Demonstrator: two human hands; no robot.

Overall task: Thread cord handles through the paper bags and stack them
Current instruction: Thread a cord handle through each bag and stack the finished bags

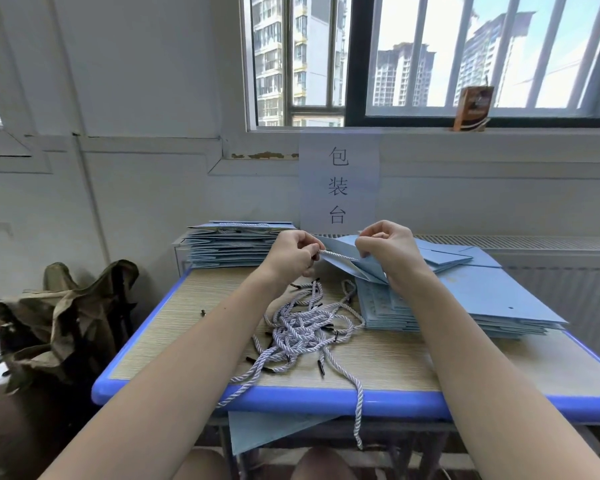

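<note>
We are holding a blue bag [352, 263] above the desk [388, 365] with a cord [338, 255] stretched between our hands.

Our left hand [293, 254] is pinching one end of the cord between curled fingers [314, 251], while our right hand [387, 249] is gripping the bag's upper edge, its fingers curled round the paper where the cord is meeting it. The bag is hanging tilted over the near corner of a flat pile [465, 306] of bags lying on the right of the desk. A second pile [231, 245] with cords showing is sitting at the far left. A tangle of loose cords [302, 330] is lying in the middle, one strand trailing over the desk's front edge. A paper sign [338, 183] is hanging on the wall behind.
</note>
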